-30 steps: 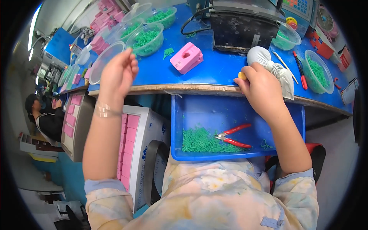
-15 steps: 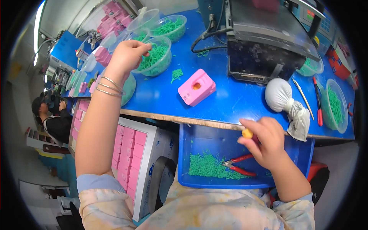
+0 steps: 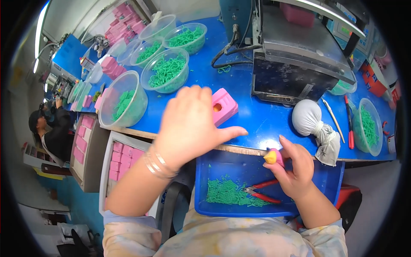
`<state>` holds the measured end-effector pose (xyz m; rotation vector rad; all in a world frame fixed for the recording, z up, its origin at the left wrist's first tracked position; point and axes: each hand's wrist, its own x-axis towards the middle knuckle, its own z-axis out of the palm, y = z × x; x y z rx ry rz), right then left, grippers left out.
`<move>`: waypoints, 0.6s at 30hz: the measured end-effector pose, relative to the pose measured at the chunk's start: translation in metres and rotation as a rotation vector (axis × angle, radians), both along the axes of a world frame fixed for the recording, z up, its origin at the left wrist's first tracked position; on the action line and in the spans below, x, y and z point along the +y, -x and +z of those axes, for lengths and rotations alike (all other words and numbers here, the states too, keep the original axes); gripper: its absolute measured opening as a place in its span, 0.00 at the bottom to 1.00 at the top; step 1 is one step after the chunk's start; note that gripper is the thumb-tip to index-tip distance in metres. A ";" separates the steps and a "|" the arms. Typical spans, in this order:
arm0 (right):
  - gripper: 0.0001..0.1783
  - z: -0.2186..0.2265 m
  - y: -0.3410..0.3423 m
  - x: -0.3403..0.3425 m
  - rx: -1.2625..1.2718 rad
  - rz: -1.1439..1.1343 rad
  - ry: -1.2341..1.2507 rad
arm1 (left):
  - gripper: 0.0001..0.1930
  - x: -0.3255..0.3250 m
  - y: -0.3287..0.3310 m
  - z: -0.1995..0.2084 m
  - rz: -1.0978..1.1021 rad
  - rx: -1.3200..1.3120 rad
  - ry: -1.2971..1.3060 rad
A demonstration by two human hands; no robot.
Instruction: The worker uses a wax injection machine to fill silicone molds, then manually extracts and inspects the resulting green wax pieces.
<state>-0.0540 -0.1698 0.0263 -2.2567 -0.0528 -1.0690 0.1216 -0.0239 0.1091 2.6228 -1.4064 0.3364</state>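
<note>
My left hand (image 3: 188, 124) is over the front of the blue table, thumb stretched out to the right and nothing seen in it. Partly behind it stands a pink block (image 3: 227, 109) with a round hole in its top; I cannot tell whether the fingers touch it. Between thumb and fingers, my right hand (image 3: 297, 169) pinches a small yellow and pink piece (image 3: 270, 157) above the table's front edge. Below, a blue tray (image 3: 231, 211) contains green lattice-like scraps (image 3: 227, 192) and red-handled nippers (image 3: 261, 191).
Clear bowls (image 3: 136, 105) of green pieces stand at the left. A black machine (image 3: 295, 73) occupies the back right. Near it lie a tied grey cloth bag (image 3: 307, 115), a pale stick (image 3: 334, 120) and a red-and-black pen (image 3: 349, 124). Pink blocks fill a box (image 3: 102, 180) at lower left.
My left hand has swung right and nearer from the green-filled bowls to the pink block. My right hand has dipped slightly, and its piece now shows pink beside the yellow.
</note>
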 end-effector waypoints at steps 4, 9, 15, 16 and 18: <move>0.26 0.006 0.006 0.004 -0.009 0.092 -0.127 | 0.28 0.006 0.012 -0.020 0.005 0.030 0.135; 0.13 0.040 0.016 0.028 -0.039 0.390 -0.085 | 0.28 0.050 0.068 -0.051 -0.302 1.242 0.658; 0.14 0.039 0.051 0.073 0.099 0.473 -0.025 | 0.27 0.068 0.107 -0.067 -0.256 2.008 1.369; 0.14 0.025 0.057 0.088 0.052 0.481 -0.075 | 0.29 0.073 0.110 -0.069 -0.291 2.211 1.434; 0.13 0.022 0.071 0.104 0.162 0.578 -0.260 | 0.30 0.080 0.117 -0.070 -0.439 2.299 1.348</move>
